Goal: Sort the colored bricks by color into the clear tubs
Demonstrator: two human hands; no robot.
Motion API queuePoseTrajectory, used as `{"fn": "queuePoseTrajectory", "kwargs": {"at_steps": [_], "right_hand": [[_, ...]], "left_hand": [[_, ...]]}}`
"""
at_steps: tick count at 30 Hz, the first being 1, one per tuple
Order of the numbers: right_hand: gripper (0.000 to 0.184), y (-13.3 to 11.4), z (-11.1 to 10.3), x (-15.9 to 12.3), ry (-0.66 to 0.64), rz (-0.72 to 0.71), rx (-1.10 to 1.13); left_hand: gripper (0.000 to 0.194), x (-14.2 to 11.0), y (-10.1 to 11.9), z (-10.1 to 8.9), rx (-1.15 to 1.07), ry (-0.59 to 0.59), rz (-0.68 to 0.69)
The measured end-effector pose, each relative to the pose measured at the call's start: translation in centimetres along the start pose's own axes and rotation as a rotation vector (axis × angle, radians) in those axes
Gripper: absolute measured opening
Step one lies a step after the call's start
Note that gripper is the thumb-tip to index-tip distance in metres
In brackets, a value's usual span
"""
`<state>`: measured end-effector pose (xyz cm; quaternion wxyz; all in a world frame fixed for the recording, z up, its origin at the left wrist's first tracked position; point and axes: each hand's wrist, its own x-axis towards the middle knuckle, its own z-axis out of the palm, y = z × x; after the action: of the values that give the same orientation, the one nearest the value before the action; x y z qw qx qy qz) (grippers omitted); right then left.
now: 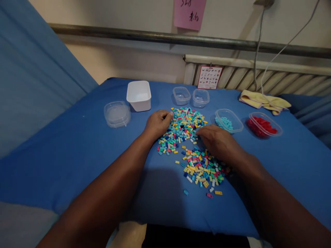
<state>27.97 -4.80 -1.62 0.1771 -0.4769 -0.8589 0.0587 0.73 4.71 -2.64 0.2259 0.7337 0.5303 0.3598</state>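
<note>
Small toy bricks in many colours lie on the blue-covered desk [93,155] in two loose heaps, a far heap [184,120] and a near heap [201,167], with stray bricks between them and a blue brick [186,192], a pink brick [209,195] and a yellow brick [218,193] just off the near edge. The left hand [158,123] rests at the left side of the far heap, its fingers curled inward; whether a brick is pinched in them I cannot tell. The right hand [218,141] reaches in from the other side, over the space between the heaps, fingertips pointing down by the far heap's right edge; its grip is hidden too. Just beyond the right hand stands a clear tub [236,130] with light-blue bricks [224,123] in it, and right of that another tub [278,131] holding red bricks [263,124]. Behind the far heap are two more clear tubs [181,100], side by side. To the left sit a white box [139,105] and some clear lids [117,115], stacked. Farther back, a yellow cloth [263,101] lies near the radiator [240,77], where a small picture card [210,77] hangs.
</note>
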Motion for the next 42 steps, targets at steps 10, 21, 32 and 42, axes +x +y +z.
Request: {"fn": "queuePoseTrajectory", "kwargs": {"at_steps": [10,21,32,42], "right_hand": [[0.029,-0.4,-0.7,-1.1,0.001,-0.002,0.030],[0.043,-0.5,-0.5,-1.4,0.084,0.065,0.057],[0.044,-0.4,0.0,-1.0,0.047,-0.084,0.128],[0.048,-0.3,-0.1,-1.0,0.034,-0.034,0.104]], "left_hand": [[0.043,-0.1,-0.4,0.2,0.052,0.007,0.046],[0.044,-0.1,-0.5,0.2,0.054,0.005,0.043],[0.043,0.0,-0.4,0.2,0.059,0.006,0.051],[0.043,-0.1,-0.2,0.2,0.036,0.003,0.030]]}}
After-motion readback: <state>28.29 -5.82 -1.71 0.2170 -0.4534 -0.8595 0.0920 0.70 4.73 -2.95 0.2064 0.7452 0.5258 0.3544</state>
